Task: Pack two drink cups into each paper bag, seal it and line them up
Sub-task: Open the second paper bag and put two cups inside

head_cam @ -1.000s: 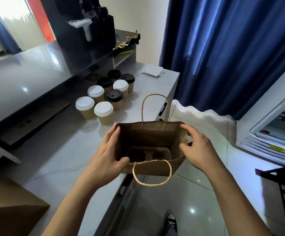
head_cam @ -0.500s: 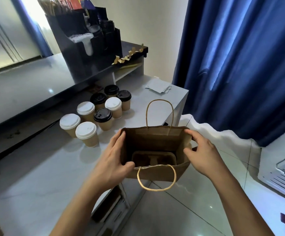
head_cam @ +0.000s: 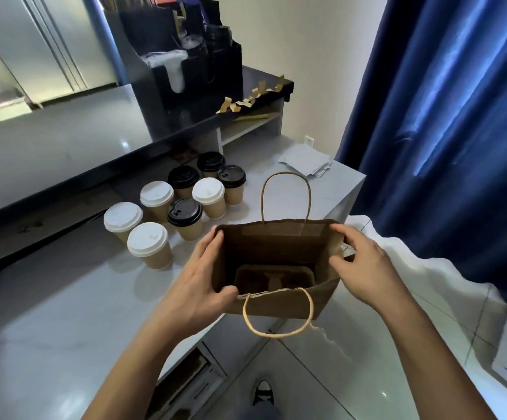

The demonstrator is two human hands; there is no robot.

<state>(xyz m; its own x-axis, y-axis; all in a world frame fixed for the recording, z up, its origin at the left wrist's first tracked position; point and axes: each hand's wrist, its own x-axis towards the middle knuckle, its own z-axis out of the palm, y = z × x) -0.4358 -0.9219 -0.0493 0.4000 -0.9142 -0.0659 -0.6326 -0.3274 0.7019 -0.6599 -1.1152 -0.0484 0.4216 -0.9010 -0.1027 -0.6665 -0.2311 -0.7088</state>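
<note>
one open paper bag (head_cam: 279, 253) is held up at the counter's (head_cam: 64, 313) edge, one cup carrier (head_cam: 275, 278) sitting in its bottom. the left hand (head_cam: 197, 286) grips its left wall, the right hand (head_cam: 358, 268) pinches the right rim. eight lidded cups (head_cam: 150, 245) wait on the counter, four white lids, four black.

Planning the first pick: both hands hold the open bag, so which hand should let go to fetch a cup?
Left, probably. The left hand grips the paper bag on the side nearest the lidded cups, which stand on the counter to its left. The right hand would have to cross over the bag.
</note>
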